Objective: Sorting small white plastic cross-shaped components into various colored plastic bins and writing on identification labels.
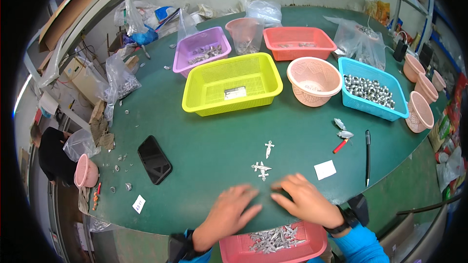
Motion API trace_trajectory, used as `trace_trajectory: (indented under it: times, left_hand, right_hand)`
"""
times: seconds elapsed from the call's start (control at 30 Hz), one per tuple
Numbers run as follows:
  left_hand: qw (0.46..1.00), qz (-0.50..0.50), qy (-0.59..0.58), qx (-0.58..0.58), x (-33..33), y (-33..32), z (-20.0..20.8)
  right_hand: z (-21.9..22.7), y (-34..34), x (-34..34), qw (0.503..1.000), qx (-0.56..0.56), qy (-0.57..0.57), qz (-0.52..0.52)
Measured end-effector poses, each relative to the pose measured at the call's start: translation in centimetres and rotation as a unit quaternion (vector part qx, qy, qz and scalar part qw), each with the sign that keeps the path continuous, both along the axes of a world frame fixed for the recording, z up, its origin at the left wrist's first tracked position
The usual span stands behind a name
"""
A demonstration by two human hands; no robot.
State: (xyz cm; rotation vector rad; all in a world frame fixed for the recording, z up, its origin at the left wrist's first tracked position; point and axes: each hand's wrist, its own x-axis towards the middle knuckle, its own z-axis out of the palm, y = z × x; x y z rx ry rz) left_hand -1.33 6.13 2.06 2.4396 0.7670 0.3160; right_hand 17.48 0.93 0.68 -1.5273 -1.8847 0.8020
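Both hands hover over the near part of the green table, slightly blurred at the fingertips. My left hand (228,210) has its thumb and fingers apart, and nothing shows in it. My right hand (303,200) reaches inward with thumb apart from the fingers, also without a visible object. Just beyond the fingertips lie a few overlapping silver dagger-shaped metal pieces (262,169). Farther off is a single silver dagger-shaped piece (269,149). Below my hands, at the table's near edge, a red-pink basket (320,246) contains a heap of slender silver pieces (276,239).
A yellow-green basket (195,101), pink round basket (312,98), blue basket (353,103) of shiny metal parts, purple basket (181,63) and red basket (297,54) stand farther back. A phone (155,159) lies left; a white paper (325,169) and black pen (368,158) lie right.
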Motion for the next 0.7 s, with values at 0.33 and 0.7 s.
trace_trajectory:
  times: [0.33, 0.7]
  left_hand:
    - [0.997, 0.017, -0.005, 0.070, 1.3, 0.8, -3.1]
    - [0.994, -0.100, -0.005, -0.039, -1.1, -3.1, -1.3]
  right_hand:
    - [-1.4, -0.3, -1.1, 0.982, 0.109, -0.149, 0.034]
    - [0.0, -5.2, 0.8, 0.993, 0.016, 0.070, 0.094]
